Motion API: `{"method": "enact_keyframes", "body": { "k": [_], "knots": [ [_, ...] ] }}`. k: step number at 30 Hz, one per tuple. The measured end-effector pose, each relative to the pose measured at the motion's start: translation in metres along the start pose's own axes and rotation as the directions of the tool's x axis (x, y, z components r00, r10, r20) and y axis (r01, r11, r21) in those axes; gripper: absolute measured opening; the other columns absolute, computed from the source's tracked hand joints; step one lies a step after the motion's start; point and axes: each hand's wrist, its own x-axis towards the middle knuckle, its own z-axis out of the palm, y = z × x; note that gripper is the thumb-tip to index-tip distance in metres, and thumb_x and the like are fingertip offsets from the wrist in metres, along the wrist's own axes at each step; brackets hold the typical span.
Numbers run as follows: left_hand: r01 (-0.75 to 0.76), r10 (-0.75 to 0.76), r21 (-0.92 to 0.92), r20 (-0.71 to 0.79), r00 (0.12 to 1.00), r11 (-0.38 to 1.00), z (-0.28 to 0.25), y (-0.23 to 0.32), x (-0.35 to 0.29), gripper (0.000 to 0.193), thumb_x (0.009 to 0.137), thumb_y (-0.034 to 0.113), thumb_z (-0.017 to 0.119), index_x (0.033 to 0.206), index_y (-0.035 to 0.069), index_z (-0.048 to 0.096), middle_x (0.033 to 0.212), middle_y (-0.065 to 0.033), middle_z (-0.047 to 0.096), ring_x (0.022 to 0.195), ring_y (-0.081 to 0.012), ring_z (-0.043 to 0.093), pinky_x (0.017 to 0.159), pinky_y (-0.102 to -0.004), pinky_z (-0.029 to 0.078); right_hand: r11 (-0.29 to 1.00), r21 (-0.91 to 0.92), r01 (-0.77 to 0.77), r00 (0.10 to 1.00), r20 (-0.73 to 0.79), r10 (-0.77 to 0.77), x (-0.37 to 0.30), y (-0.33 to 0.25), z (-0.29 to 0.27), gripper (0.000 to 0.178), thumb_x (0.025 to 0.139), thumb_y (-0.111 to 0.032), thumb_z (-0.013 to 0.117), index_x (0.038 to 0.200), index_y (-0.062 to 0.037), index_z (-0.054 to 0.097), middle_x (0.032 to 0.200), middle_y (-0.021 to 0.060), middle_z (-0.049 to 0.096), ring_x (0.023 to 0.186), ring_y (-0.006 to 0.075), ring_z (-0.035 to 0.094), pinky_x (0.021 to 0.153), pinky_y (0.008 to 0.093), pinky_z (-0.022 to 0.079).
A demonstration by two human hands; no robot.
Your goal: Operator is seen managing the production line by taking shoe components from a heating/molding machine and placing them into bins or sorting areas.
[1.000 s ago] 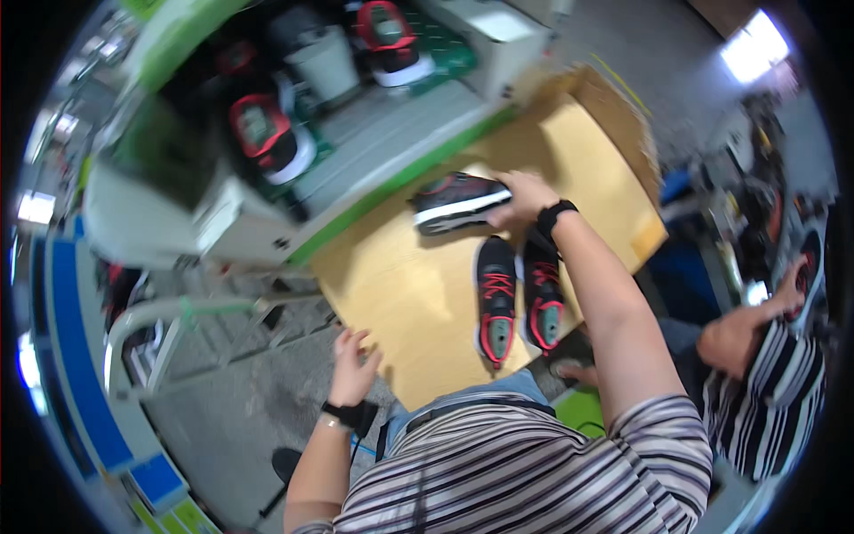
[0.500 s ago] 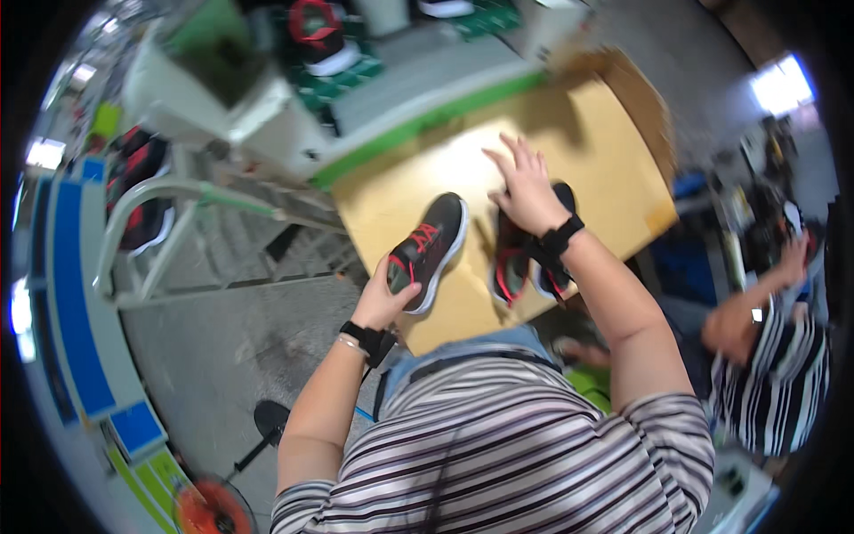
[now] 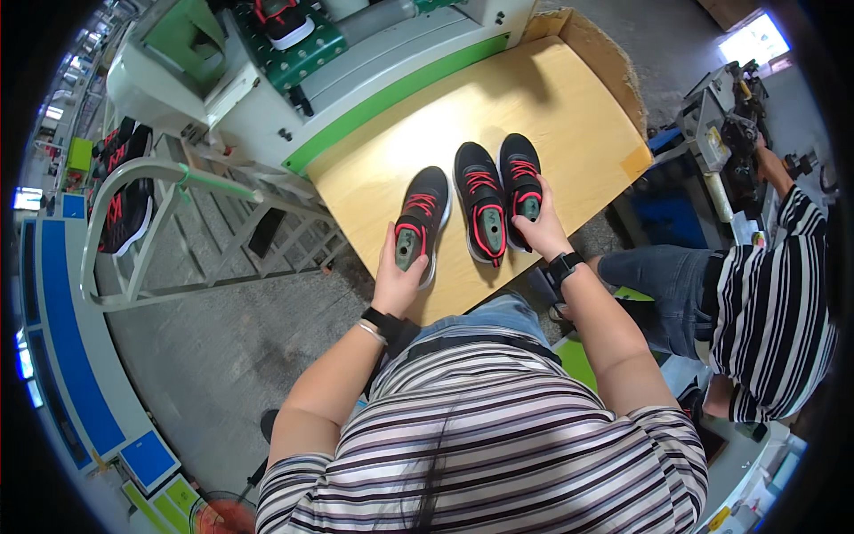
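Three black sneakers with red laces and white soles stand on a pale wooden tabletop (image 3: pixel 569 107), toes pointing away from me. Green lasts show in their openings. My left hand (image 3: pixel 398 274) is closed round the heel of the left sneaker (image 3: pixel 425 198), thumb and fingers on either side. At the heel of the right sneaker (image 3: pixel 519 158), my right hand (image 3: pixel 543 228) grips with thumb and fingers. Between them the middle sneaker (image 3: pixel 479 182) stands untouched, close beside the right one.
Beyond the tabletop is a machine with a green edge strip (image 3: pixel 400 96) and a green conveyor belt (image 3: pixel 311 53) bearing another sneaker. On the left, more sneakers (image 3: pixel 124 200) sit by a metal rack (image 3: pixel 169 240). A co-worker in a striped shirt (image 3: pixel 774 303) stands at right.
My right hand has come back from above the far part of the tabletop to the right sneaker's heel. My left hand still holds the left sneaker, now toe-forward like the others.
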Motion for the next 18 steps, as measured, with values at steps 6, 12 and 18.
{"method": "enact_keyframes", "body": {
  "k": [6,12,18],
  "knots": [
    [0.000,0.047,0.299,-0.148,0.988,0.954,-0.002,-0.008,-0.016,0.107,0.082,0.022,0.076,0.154,-0.001,0.000,0.149,-0.0321,0.020,0.138,-0.0467,0.029,0.114,-0.0445,0.029,0.999,0.019,-0.028,0.970,0.244,0.022,0.003,-0.043,0.054,0.090,0.078,-0.010,0.072,0.153,-0.0081,0.023,0.138,0.0279,0.048,0.126,0.0364,0.051,0.106,0.0390,0.041],
    [-0.095,0.198,0.452,-0.186,0.963,0.887,-0.016,-0.012,-0.007,0.120,0.073,0.028,0.083,0.153,-0.002,-0.001,0.153,-0.0314,0.013,0.142,-0.0459,0.021,0.118,-0.0464,0.023,0.765,-0.368,0.529,0.846,0.164,-0.507,-0.037,-0.089,0.068,0.077,0.084,-0.013,0.070,0.150,-0.0054,0.032,0.148,0.0279,0.032,0.139,0.0403,0.033,0.114,0.0442,0.031],
    [-0.025,0.009,-0.044,-0.333,0.943,0.999,-0.026,-0.003,0.006,0.095,0.073,0.004,0.069,0.153,0.001,0.017,0.144,-0.0215,0.038,0.133,-0.0345,0.041,0.111,-0.0409,0.035,0.857,-0.210,0.470,0.848,0.375,-0.374,-0.057,-0.065,0.123,0.100,0.081,-0.018,0.072,0.154,0.0024,0.005,0.156,0.0308,0.014,0.144,0.0460,0.022,0.118,0.0475,0.022]
  ]
}}
